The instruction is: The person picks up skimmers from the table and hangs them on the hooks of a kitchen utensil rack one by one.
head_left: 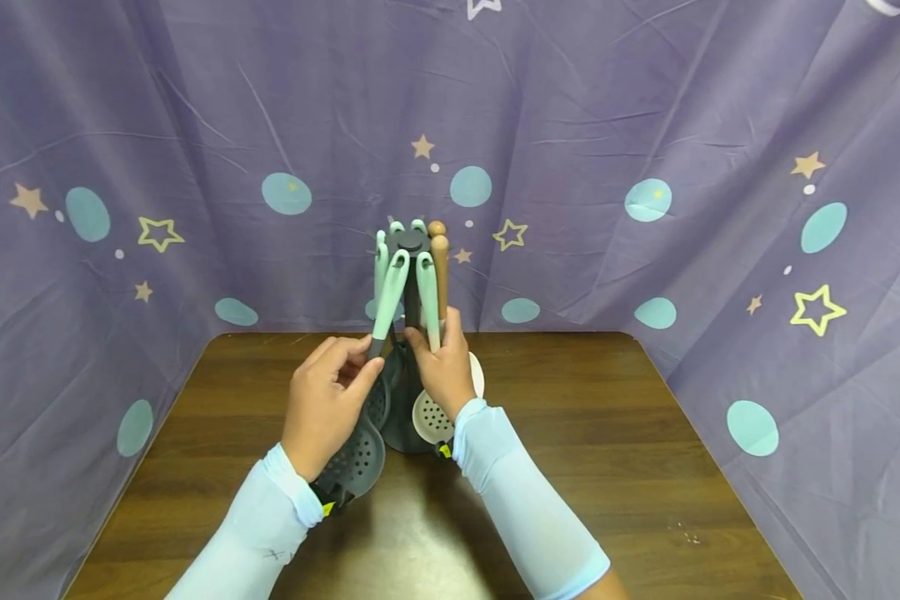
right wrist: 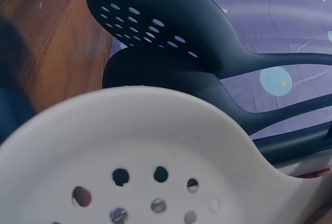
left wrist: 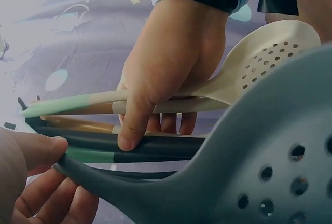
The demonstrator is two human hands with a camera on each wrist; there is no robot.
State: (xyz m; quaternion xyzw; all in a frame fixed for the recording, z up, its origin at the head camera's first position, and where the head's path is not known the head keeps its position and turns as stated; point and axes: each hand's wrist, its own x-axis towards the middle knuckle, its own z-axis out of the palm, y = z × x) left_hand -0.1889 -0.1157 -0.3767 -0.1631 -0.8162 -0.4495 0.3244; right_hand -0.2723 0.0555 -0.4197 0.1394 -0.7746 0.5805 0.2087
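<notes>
A dark utensil stand (head_left: 412,292) with a round top and base stands on the table, kitchen tools hanging around it. My left hand (head_left: 322,408) pinches a dark grey skimmer (head_left: 362,458) between thumb and fingers, at the neck below its mint handle. The skimmer's perforated bowl fills the lower right of the left wrist view. My right hand (head_left: 446,371) grips the stand's pole (left wrist: 166,144), its thumb across it and fingers behind the necks of pale tools. A cream slotted spoon (right wrist: 155,120) with a mint handle hangs beside this hand.
Other mint handles (head_left: 381,267) and wooden handles (head_left: 440,267) ring the stand's top. A second dark tool (right wrist: 161,73) hangs behind the skimmer. The brown wooden table (head_left: 570,467) meets a purple patterned curtain (head_left: 570,125) at the back and sides.
</notes>
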